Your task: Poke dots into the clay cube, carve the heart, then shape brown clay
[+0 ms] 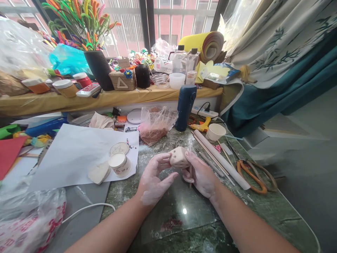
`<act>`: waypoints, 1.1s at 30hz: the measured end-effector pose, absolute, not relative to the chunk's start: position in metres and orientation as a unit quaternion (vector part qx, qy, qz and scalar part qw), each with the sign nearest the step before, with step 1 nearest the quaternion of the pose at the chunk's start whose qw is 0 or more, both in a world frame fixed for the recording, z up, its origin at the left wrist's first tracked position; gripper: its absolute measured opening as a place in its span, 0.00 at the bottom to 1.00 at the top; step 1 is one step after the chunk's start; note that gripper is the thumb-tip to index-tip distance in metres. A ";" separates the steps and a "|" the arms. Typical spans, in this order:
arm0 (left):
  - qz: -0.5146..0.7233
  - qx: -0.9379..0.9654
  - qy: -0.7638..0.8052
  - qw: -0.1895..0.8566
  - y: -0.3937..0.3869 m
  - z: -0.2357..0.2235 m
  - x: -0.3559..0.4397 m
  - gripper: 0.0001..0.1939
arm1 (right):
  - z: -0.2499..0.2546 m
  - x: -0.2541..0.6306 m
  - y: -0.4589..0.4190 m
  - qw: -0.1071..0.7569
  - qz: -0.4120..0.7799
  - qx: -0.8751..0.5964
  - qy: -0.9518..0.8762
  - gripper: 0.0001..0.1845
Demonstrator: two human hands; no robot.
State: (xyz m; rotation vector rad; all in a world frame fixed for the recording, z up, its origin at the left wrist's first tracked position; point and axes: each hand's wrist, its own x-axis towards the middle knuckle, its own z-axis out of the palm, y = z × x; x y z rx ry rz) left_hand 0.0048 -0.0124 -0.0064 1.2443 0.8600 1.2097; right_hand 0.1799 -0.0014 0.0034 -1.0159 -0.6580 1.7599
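Note:
A pale clay die (179, 157) with small pits in its faces is held up over the table between my hands. My right hand (202, 174) grips its right side, the thumb on the upper corner and the other fingers curled below. A thin stick (191, 177) appears to run through the same hand, partly hidden by the fingers. With its fingertips against the die's left edge, my left hand (156, 179) has its thumb stretched away from the die. White powder coats both hands. Underneath lies a clear sheet (181, 225) on the dark green tabletop.
White paper (76, 151) at left bears a paper cup (120, 164), a clay slab (99, 172) and a round disc (119, 148). Behind stand a bagged brown lump (154, 131) and a blue bottle (185, 109). To the right lie a roller (222, 160) and scissors (252, 177).

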 end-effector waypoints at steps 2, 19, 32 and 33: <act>0.518 0.584 0.339 0.525 -0.015 -0.008 0.003 0.23 | 0.007 0.181 0.000 0.488 0.743 -0.393 -0.234 0.22; 0.520 0.686 0.345 0.374 -0.019 0.001 -0.006 0.29 | 0.012 0.182 -0.015 0.458 0.769 -0.302 -0.328 0.29; 0.467 0.764 0.294 0.335 -0.021 0.000 -0.007 0.40 | 0.014 0.184 -0.018 0.449 0.767 -0.251 -0.384 0.29; 0.471 0.758 0.295 0.342 -0.020 0.000 -0.007 0.40 | 0.013 0.182 -0.019 0.444 0.770 -0.255 -0.380 0.29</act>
